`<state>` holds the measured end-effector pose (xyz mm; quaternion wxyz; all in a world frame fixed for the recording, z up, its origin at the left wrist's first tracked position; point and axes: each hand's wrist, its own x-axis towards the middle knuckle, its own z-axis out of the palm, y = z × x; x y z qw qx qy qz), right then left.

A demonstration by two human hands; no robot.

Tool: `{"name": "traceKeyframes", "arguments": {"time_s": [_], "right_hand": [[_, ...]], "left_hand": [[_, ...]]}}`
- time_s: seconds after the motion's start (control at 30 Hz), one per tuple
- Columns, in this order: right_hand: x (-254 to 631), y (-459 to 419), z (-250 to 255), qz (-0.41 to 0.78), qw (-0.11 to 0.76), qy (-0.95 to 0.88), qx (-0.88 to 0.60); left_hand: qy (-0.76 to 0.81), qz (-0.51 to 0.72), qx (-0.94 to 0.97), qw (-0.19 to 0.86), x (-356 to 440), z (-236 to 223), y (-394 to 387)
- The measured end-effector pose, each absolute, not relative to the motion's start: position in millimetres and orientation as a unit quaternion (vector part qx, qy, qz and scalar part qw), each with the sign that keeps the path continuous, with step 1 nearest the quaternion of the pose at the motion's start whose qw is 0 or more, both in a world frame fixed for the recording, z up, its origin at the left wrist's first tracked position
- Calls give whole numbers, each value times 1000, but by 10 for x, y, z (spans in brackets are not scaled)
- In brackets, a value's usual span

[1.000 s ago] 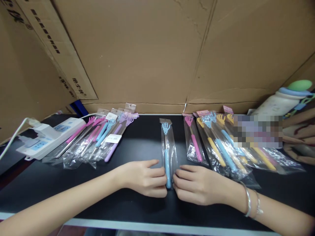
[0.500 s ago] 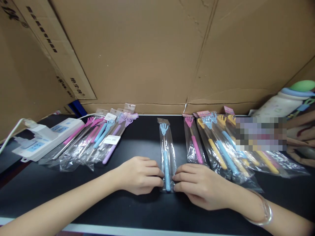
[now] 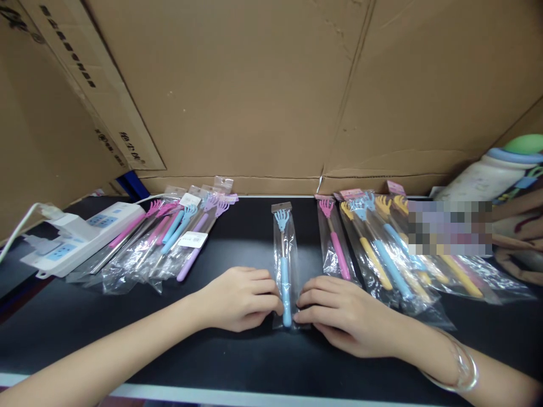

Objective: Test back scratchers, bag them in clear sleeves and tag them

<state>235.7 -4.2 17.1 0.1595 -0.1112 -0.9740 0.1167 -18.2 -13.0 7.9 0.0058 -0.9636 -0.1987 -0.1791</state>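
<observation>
A blue back scratcher in a clear plastic sleeve (image 3: 284,265) lies lengthwise on the black table (image 3: 237,350), claw end pointing away from me. My left hand (image 3: 240,297) presses its fingertips on the sleeve's lower left edge. On the lower right edge, my right hand (image 3: 339,314) pinches the sleeve, with a bangle on its wrist. Both hands flank the blue handle.
A pile of bagged pink, blue and purple scratchers (image 3: 169,240) lies at the left beside a white power strip (image 3: 80,237). Bagged pink, yellow and blue scratchers (image 3: 382,254) fan out at the right. Cardboard walls (image 3: 254,90) enclose the back. A bottle (image 3: 492,172) stands far right.
Both hands have shifted slightly up the sleeve and closer to the blue handle. The sleeve has slid a little away from me.
</observation>
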Motion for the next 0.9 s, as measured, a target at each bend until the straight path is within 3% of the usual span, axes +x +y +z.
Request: {"name": "traceKeyframes", "arguments": {"time_s": [0.9], "right_hand": [[2353, -39, 183, 100, 157, -973, -134]], "left_hand": [[-205, -169, -964, -3, -200, 107, -80]]}}
